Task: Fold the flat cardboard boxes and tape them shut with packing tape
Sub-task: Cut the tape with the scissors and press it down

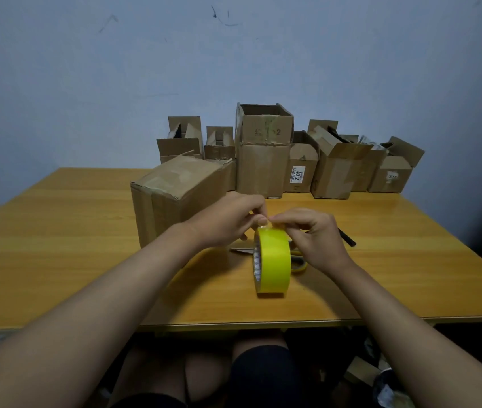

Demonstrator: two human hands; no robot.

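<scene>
A yellow roll of packing tape (pixel 272 262) stands on edge on the wooden table (pixel 86 260), near its front edge. My left hand (pixel 225 220) and my right hand (pixel 315 234) meet at the top of the roll, and the fingertips of both pinch at the tape there. A closed cardboard box (pixel 175 195) stands just left of my hands, behind my left wrist. It is apart from the roll.
Several cardboard boxes (pixel 263 151) with open flaps stand in a row along the table's far edge by the wall. Scissors with yellow handles (pixel 298 260) lie behind the roll, and a dark stick-like object (pixel 347 238) lies to the right. My knees show under the table.
</scene>
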